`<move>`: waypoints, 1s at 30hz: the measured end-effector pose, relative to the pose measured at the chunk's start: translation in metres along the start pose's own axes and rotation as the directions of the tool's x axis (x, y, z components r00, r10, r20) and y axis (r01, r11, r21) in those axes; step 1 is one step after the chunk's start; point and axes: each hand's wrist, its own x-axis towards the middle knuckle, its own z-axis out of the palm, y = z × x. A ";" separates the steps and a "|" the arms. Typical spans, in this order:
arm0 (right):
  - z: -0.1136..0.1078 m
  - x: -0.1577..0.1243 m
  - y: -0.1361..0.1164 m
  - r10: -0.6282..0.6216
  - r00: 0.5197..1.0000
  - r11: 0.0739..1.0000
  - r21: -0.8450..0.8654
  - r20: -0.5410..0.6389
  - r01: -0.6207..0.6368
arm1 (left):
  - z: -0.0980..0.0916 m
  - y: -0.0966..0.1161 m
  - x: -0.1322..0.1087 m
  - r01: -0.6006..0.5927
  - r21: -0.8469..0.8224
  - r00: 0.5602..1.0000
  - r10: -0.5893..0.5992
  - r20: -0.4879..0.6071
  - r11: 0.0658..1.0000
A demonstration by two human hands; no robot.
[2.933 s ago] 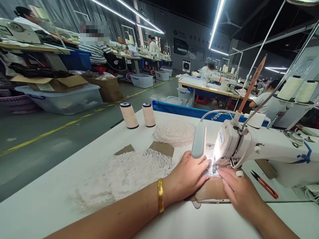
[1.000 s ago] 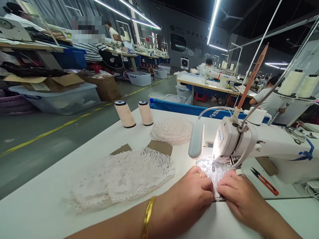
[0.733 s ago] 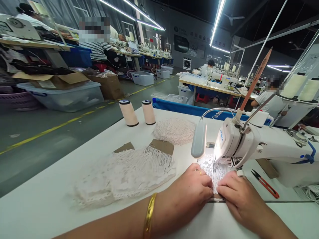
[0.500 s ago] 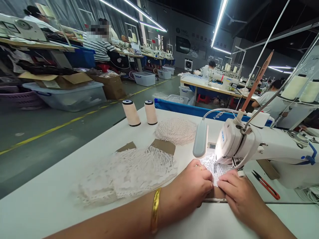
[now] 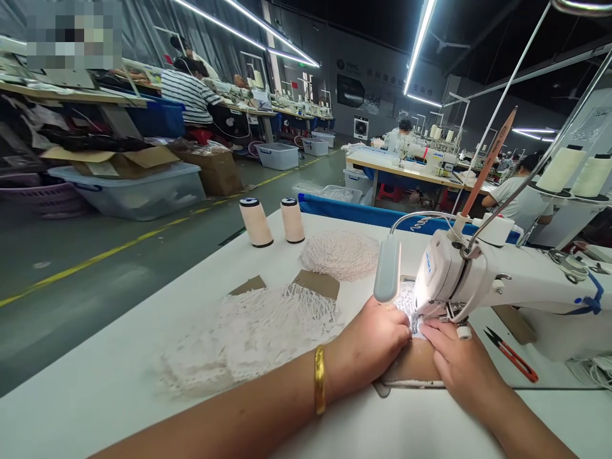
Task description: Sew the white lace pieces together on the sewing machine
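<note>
White lace fabric (image 5: 407,298) lies under the lit needle area of a white sewing machine (image 5: 433,268). My left hand (image 5: 375,338), with a gold bracelet at the wrist, grips the lace's left side with curled fingers. On the other side, my right hand (image 5: 456,354) pinches the lace close to the presser foot; its fingertips are partly hidden under the machine head. A brown plate (image 5: 415,363) shows below the two hands. To the left, a spread pile of lace pieces (image 5: 248,338) rests on the white table, with brown card (image 5: 318,284) at its top edge.
Two thread cones (image 5: 255,223) stand at the table's far edge beside a round lace heap (image 5: 340,254). A grey lamp (image 5: 387,268) hangs left of the machine head. Red-handled thread snips (image 5: 511,354) lie to the right. Co-workers sit at machines beyond the aisle.
Both hands have moved forward with the lace, closer to the needle. More of the brown plate shows in front of them. The view has shifted slightly.
</note>
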 end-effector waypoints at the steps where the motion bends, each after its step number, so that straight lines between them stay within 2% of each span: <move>1: 0.001 0.000 0.000 0.010 1.000 1.000 -0.002 -0.004 -0.010 | 0.000 -0.001 0.000 -0.004 0.000 1.000 0.004 0.007 1.000; 3: 0.001 0.000 -0.001 0.017 1.000 1.000 -0.002 -0.011 -0.017 | -0.001 -0.002 0.000 0.004 -0.004 1.000 -0.003 0.023 1.000; 8: -0.004 0.001 -0.004 -0.025 0.999 0.999 0.027 -0.041 0.026 | -0.012 -0.004 -0.005 0.144 0.013 0.988 -0.145 0.045 0.989; 11: -0.006 0.001 -0.007 -0.055 0.997 0.997 0.055 -0.058 0.058 | -0.016 -0.002 -0.007 0.184 0.077 0.977 -0.191 0.095 0.980; 16: -0.013 0.005 -0.019 -0.193 0.973 0.961 0.177 -0.129 0.214 | -0.022 0.024 -0.010 0.202 0.264 0.947 -0.257 0.193 0.943; 18: -0.017 0.006 -0.027 -0.253 0.959 0.934 0.227 -0.129 0.277 | -0.027 0.037 -0.014 0.176 0.225 0.942 -0.231 0.243 0.958; 20: -0.022 0.007 -0.035 -0.303 0.948 0.908 0.274 -0.092 0.317 | -0.034 0.043 -0.018 0.162 0.111 0.947 -0.186 0.261 0.981; 22: -0.025 0.007 -0.040 -0.352 0.933 0.881 0.310 -0.079 0.358 | -0.041 0.040 -0.020 0.184 0.047 0.952 -0.190 0.242 0.982; 26: -0.028 0.004 -0.043 -0.407 0.909 0.853 0.318 -0.091 0.414 | -0.052 0.018 -0.015 0.316 0.130 0.922 -0.336 0.190 0.940; 30: -0.029 0.001 -0.042 -0.433 0.898 0.857 0.275 -0.071 0.435 | -0.056 0.009 -0.010 0.387 0.156 0.861 -0.417 0.291 0.909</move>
